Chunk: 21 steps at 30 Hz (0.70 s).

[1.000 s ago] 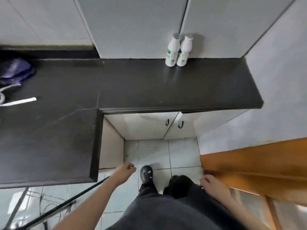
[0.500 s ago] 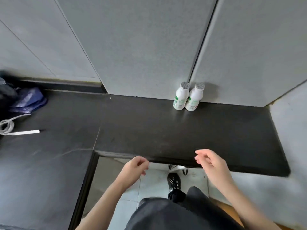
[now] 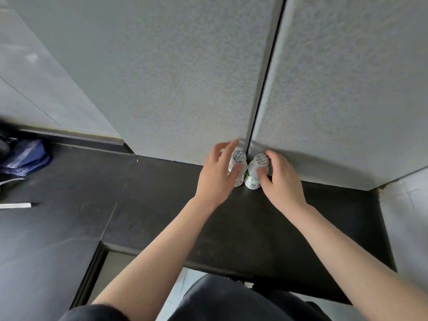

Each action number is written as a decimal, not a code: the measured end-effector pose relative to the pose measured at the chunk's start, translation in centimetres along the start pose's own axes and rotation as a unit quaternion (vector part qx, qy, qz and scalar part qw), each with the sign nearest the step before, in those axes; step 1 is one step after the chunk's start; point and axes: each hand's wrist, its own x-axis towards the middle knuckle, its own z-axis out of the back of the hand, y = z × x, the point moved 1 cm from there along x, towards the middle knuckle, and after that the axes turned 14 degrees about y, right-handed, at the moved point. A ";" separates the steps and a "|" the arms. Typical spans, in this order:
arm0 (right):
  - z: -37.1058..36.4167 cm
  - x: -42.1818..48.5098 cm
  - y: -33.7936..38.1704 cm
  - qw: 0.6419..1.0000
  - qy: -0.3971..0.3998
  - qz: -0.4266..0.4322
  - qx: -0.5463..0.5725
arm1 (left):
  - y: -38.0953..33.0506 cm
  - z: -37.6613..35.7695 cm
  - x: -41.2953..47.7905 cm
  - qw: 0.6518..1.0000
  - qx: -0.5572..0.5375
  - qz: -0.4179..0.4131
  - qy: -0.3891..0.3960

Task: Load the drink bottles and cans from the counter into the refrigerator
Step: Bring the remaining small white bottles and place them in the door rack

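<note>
White left bottle [image 3: 239,158] and right bottle [image 3: 253,176] upright at the back of the black counter [image 3: 162,193], left hand [image 3: 215,179] spread, fingers straight beside left bottle, right hand [image 3: 281,181] curled round right bottle, forearms outstretched.

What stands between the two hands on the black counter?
In the head view, two small white plastic bottles with silver lids: left bottle at the left hand, right bottle at the right hand.
</note>
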 end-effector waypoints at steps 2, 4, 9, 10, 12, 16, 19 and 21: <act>-0.4 0.2 -0.2 1.000 0.003 0.009 0.008 | 0.2 -1.1 0.5 0.999 0.027 -0.002 0.017; -0.6 0.4 -0.6 1.000 -0.010 0.012 0.025 | 0.3 -2.0 0.5 0.999 0.028 0.006 0.026; -1.4 1.0 -1.3 1.000 -0.008 0.018 -0.005 | 0.5 -2.1 -0.8 0.999 -0.011 0.019 -0.025; -1.6 1.0 -1.3 1.000 -0.009 0.024 -0.013 | 0.6 -2.0 -1.2 0.999 -0.014 0.028 -0.025; -2.0 0.8 -1.1 0.999 -0.010 0.038 -0.022 | 1.0 -1.6 -2.2 0.998 -0.037 0.053 -0.026; -2.7 0.0 -0.8 0.999 -0.022 0.036 0.030 | 1.7 -0.6 -5.6 0.989 -0.091 0.105 -0.058; -3.4 -1.5 -0.1 0.995 -0.015 0.035 0.096 | 2.3 -0.1 -9.4 0.983 -0.080 0.124 -0.105; -4.1 -2.9 0.9 0.992 -0.003 0.045 0.114 | 2.6 0.3 -12.6 0.974 -0.089 0.149 -0.146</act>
